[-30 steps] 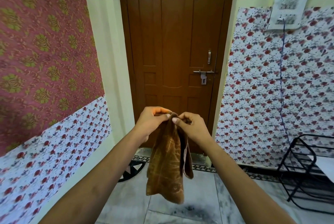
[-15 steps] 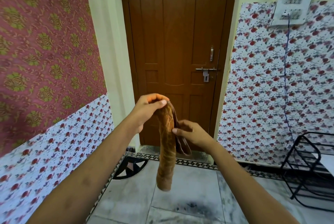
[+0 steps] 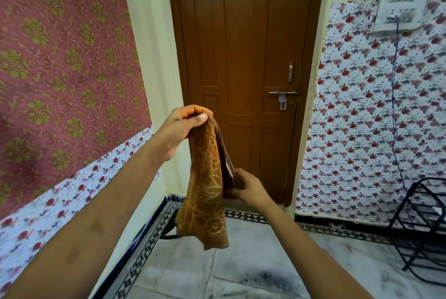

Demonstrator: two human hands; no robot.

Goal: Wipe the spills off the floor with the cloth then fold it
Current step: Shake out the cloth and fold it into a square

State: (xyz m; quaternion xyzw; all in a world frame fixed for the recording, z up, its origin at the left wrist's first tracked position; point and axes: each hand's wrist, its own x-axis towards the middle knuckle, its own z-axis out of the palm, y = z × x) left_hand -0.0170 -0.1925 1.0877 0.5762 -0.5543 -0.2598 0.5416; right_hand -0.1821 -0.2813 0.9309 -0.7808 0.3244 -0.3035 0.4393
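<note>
A brown patterned cloth (image 3: 207, 192) hangs in the air in front of me, doubled over lengthwise. My left hand (image 3: 179, 127) pinches its top end between thumb and fingers, raised at about chest height. My right hand (image 3: 246, 190) sits lower and grips the cloth's right edge about halfway down. The cloth's lower end dangles free above the grey tiled floor (image 3: 241, 274), where a dark smudged patch (image 3: 263, 277) shows.
A closed brown wooden door (image 3: 243, 57) stands straight ahead. Patterned walls close in on the left (image 3: 60, 69) and right (image 3: 374, 117). A black wire rack (image 3: 424, 226) stands at the right, with a blue cable (image 3: 393, 105) hanging from a switchboard (image 3: 403, 1).
My two hands held the cloth's top together; my right hand has since slid down along the cloth's edge while my left hand kept the top, raised slightly.
</note>
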